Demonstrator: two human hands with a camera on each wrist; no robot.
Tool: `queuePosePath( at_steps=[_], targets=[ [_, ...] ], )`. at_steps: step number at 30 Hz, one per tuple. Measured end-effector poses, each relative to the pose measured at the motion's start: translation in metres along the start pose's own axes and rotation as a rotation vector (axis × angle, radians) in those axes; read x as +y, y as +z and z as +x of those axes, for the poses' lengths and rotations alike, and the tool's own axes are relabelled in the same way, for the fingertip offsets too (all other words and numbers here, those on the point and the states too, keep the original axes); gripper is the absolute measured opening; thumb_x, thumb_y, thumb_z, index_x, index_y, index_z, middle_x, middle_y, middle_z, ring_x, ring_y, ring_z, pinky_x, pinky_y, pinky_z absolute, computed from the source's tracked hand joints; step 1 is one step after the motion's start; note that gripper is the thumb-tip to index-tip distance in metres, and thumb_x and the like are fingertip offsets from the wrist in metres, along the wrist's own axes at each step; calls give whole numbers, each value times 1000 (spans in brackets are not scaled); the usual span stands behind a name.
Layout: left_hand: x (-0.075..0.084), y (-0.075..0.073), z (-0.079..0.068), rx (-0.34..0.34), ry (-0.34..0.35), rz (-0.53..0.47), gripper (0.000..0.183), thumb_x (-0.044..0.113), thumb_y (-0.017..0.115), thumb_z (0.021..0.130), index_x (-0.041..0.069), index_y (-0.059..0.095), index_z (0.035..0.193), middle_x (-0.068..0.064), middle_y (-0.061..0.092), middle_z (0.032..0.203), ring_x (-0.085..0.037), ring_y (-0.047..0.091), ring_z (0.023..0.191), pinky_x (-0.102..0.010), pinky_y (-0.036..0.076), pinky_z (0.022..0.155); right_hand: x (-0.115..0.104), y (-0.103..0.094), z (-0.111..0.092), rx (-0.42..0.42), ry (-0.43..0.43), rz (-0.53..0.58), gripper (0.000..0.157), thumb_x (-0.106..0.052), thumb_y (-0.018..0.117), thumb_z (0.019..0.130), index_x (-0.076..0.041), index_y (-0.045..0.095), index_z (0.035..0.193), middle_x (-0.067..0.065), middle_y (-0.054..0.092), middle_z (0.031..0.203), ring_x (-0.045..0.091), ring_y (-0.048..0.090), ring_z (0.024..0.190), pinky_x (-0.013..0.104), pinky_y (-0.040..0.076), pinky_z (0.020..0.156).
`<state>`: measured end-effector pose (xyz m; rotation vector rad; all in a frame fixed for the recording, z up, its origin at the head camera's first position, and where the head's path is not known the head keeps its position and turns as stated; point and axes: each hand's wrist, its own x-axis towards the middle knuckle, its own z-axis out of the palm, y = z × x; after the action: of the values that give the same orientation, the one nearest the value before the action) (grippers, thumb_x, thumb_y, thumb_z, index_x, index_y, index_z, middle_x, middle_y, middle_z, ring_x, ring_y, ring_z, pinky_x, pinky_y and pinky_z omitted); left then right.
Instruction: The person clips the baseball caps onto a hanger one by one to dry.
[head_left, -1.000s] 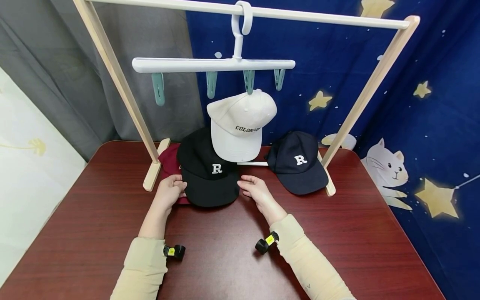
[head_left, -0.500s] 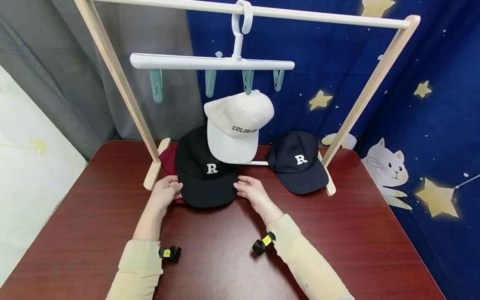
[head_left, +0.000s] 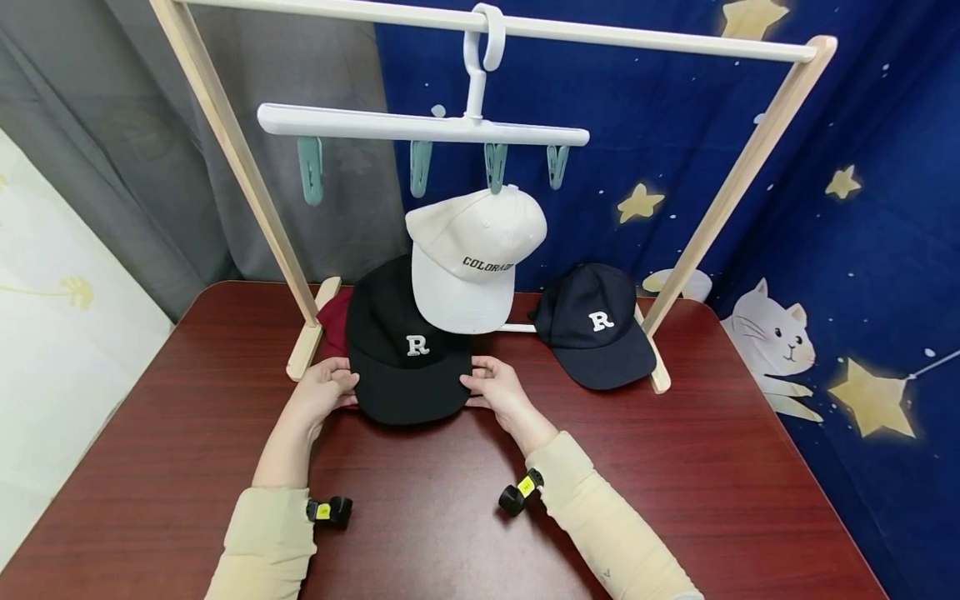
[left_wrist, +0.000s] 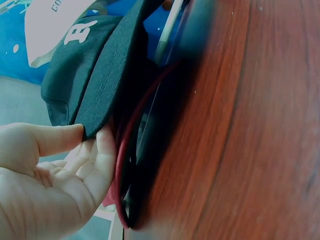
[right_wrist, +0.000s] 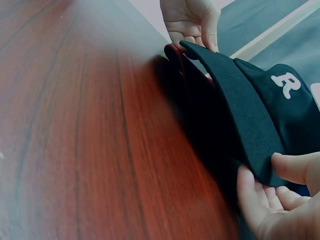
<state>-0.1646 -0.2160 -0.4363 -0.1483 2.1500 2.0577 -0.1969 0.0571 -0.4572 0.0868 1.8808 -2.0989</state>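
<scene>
A black cap (head_left: 408, 367) with a white R lies over a dark red cap (head_left: 333, 321), which is mostly hidden. My left hand (head_left: 318, 393) pinches the left edge of the black cap's brim, thumb on top and fingers beneath, as the left wrist view shows. On the opposite side my right hand (head_left: 504, 392) pinches the brim's right edge the same way. The brim stands raised off the table in both wrist views. Just behind and above, a white cap (head_left: 480, 258) lettered COLORADO hangs from a green clip (head_left: 495, 167) and covers part of the black cap's crown.
A navy cap (head_left: 596, 325) with an R sits on the table at the right. The white hanger (head_left: 420, 127) with several clips hangs from the wooden rack (head_left: 738, 192). Rack feet (head_left: 303, 350) stand on the red-brown table (head_left: 420, 517).
The black cap has shifted slightly left and nearer, both hands moving with it. My fingers now pinch its brim on both sides. The hanging white cap has swung slightly left.
</scene>
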Motion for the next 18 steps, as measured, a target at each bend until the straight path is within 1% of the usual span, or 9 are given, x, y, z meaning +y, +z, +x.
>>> queuePosePath(
  at_steps=[5, 9, 13, 18],
  targets=[
    [-2, -7, 0, -21, -18, 19, 23, -2, 46, 98, -12, 38, 117, 5, 59, 79, -5, 56, 67, -20, 52, 65, 3, 4, 2, -6, -32, -5, 40, 9, 60, 87, 9, 50, 126, 8, 63, 86, 11, 59, 60, 28, 53, 58],
    [-4, -11, -1, -35, -26, 34, 18, -2, 46, 98, -9, 38, 112, 2, 54, 78, -6, 54, 66, -21, 53, 65, 4, 6, 3, -9, -39, -11, 39, 9, 61, 87, 8, 51, 126, 5, 62, 79, 10, 59, 58, 26, 51, 56],
    [-5, -16, -4, -67, -25, 41, 11, -3, 44, 98, -5, 38, 107, -1, 50, 76, -8, 54, 66, -22, 53, 66, 3, 8, 4, -20, -37, -21, 40, 8, 61, 88, 8, 50, 126, 4, 62, 77, 10, 59, 58, 25, 51, 56],
    [-7, -23, -6, -131, -13, 41, 6, -4, 42, 98, -1, 38, 100, -1, 47, 73, -10, 55, 68, -25, 54, 69, 3, 11, 3, -36, -38, -28, 41, 9, 61, 88, 9, 49, 127, 5, 62, 78, 11, 59, 58, 25, 50, 56]
  ],
)
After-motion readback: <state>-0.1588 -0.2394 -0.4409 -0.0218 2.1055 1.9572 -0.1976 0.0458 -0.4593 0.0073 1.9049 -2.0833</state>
